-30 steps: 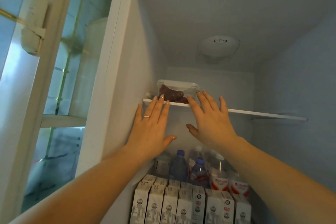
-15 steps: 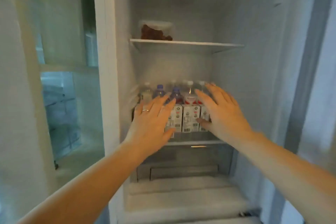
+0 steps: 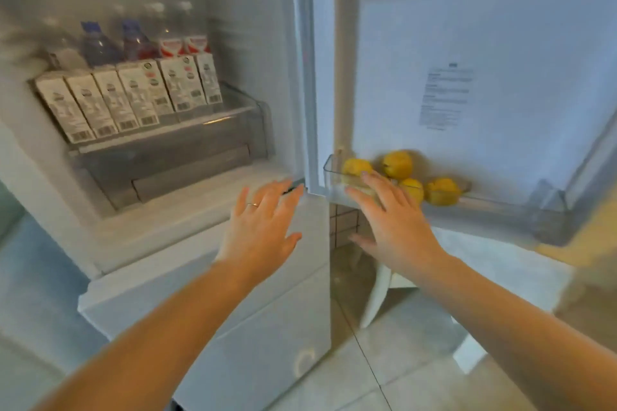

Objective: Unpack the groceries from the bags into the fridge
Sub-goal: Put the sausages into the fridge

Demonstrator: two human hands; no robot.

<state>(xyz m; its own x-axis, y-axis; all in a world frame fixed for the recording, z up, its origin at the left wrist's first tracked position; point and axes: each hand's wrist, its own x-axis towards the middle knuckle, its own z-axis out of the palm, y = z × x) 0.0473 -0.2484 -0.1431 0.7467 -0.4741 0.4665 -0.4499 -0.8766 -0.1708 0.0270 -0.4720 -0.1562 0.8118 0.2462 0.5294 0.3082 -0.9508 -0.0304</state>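
Observation:
The fridge (image 3: 187,213) stands open before me. A row of white cartons (image 3: 130,100) fills its shelf, with several bottles (image 3: 133,40) behind them. The door (image 3: 500,77) hangs open on the right, and its clear bin (image 3: 334,177) holds several yellow lemons (image 3: 397,165). My left hand (image 3: 263,227) hovers with spread straight fingers in front of the fridge's lower edge, holding nothing. My right hand (image 3: 397,227) is spread the same way just in front of the door bin, empty, fingertips near its left end.
A clear drawer (image 3: 167,160) sits under the carton shelf. The closed lower compartment (image 3: 253,337) is below my left hand. Pale floor tiles (image 3: 400,370) and a white table leg (image 3: 377,297) show under the door.
My view swung down and right from the top shelf and its container to the door bin. Both empty hands dropped from the top shelf edge to the fridge's lower part.

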